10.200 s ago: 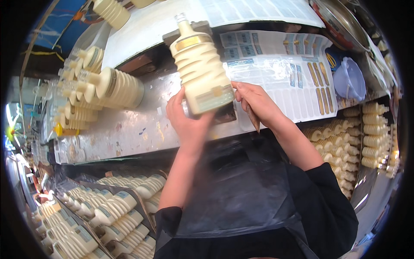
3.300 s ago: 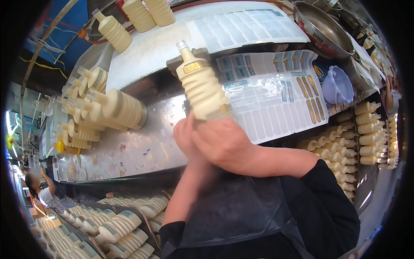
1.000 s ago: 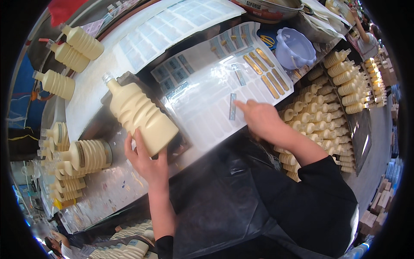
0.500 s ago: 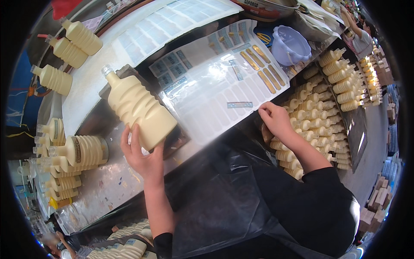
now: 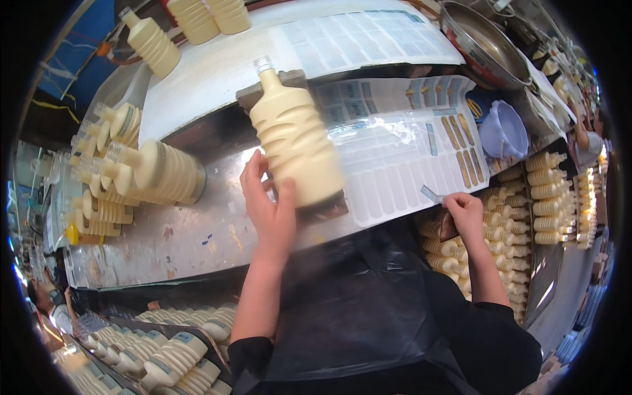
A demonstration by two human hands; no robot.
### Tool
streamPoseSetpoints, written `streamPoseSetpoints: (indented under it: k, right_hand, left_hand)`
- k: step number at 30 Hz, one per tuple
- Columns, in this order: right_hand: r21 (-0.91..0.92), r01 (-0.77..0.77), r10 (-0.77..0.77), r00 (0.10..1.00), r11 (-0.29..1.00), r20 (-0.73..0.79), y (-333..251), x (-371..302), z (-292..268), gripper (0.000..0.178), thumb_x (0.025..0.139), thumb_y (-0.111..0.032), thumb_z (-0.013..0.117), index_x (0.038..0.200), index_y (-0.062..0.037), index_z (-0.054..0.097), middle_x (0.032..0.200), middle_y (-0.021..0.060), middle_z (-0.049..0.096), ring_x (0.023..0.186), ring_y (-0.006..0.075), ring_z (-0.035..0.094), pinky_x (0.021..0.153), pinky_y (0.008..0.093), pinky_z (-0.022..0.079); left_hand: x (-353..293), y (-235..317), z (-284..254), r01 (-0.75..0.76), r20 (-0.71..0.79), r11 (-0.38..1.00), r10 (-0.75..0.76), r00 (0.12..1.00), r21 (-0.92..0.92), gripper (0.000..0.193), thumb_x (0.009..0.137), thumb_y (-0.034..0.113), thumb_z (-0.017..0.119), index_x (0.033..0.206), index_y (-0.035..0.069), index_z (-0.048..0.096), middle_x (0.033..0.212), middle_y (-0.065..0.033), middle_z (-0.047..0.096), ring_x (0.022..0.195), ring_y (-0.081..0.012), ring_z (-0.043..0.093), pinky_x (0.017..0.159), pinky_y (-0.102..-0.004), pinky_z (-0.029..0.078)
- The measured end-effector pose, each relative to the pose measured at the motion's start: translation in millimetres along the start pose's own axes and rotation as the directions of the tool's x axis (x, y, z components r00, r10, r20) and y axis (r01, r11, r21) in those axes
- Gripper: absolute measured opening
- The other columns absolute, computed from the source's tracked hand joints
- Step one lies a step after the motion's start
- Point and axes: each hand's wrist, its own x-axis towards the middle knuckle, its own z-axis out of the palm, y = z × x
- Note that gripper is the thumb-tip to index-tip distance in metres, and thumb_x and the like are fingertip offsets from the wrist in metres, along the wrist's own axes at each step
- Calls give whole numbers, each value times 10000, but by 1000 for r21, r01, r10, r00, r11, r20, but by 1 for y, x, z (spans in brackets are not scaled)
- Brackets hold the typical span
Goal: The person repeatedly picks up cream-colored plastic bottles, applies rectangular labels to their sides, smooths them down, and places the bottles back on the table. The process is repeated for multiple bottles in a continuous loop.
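Note:
A cream plastic bottle (image 5: 296,141) with a wavy ribbed body and clear threaded neck lies on a dark stand (image 5: 293,79). My left hand (image 5: 268,207) grips its lower left edge, thumb on the front face, fingers at the side. My right hand (image 5: 466,214) pinches a small blue-grey label strip (image 5: 431,193) at one end, over the near edge of the label sheet (image 5: 372,197). A brown flat piece (image 5: 449,227) shows under the right palm; its kind is unclear. Gold labels (image 5: 468,169) and blue ones remain on the sheet.
More bottles stand at the left (image 5: 168,171), at the back (image 5: 155,43) and in rows at the right (image 5: 503,263). Finished-looking bottles lie lower left (image 5: 174,359). A lilac bucket (image 5: 503,131) and a metal basin (image 5: 484,39) are at the back right.
The view has turned, shifting the scene. My right hand has lifted a label strip from the sheet. My left hand has moved from the bottle's base to its lower left side.

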Motion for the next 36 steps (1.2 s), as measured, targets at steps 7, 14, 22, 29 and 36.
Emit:
streamPoseSetpoints:
  k: [7, 14, 22, 29, 36]
  right_hand:
    - [38, 308, -304, 895, 950, 327, -184, 40, 63, 245, 877, -196, 688, 878, 46, 727, 720, 99, 702, 688, 142, 663, 675, 316, 534]
    - [497, 195, -444, 773, 846, 453, -311, 65, 124, 180, 938, -190, 688, 898, -20, 730, 749, -2, 694, 565, 24, 551, 525, 195, 422]
    - [472, 48, -285, 848, 880, 447, -281, 91, 151, 163, 927, -181, 699, 888, -25, 725, 793, -9, 707, 700, 33, 569, 649, 196, 440]
    - [514, 46, -304, 850, 857, 431, -273, 93, 155, 155, 943, -172, 706, 900, -25, 726, 775, -24, 691, 695, 28, 553, 642, 202, 426]
    - [505, 61, -309, 851, 861, 424, -270, 96, 159, 130, 942, -142, 717, 910, -16, 722, 773, -23, 682, 700, 26, 571, 644, 187, 440]
  left_hand:
    - [24, 21, 8, 234, 3, 946, -240, 971, -224, 698, 901, 122, 651, 1531, 20, 369, 1451, -173, 441, 1268, -263, 519, 1032, -413, 482]
    - [47, 29, 9, 333, 43, 814, -356, 933, -476, 631, 953, 91, 592, 1531, -4, 358, 1355, -143, 524, 1215, -214, 535, 1075, -357, 429]
    - [91, 24, 10, 317, 17, 801, -359, 933, -508, 392, 1070, 277, 573, 1351, 9, 522, 1184, -72, 612, 1054, -141, 562, 933, -311, 477]
    - [103, 11, 15, 330, -51, 816, -400, 915, -475, 275, 1030, 219, 649, 1200, 10, 595, 1093, -60, 642, 976, -108, 585, 883, -277, 498]
    - [99, 12, 16, 326, -63, 760, -432, 900, -563, 255, 1004, 151, 682, 1198, -1, 615, 1114, -67, 655, 1010, -113, 606, 907, -281, 514]
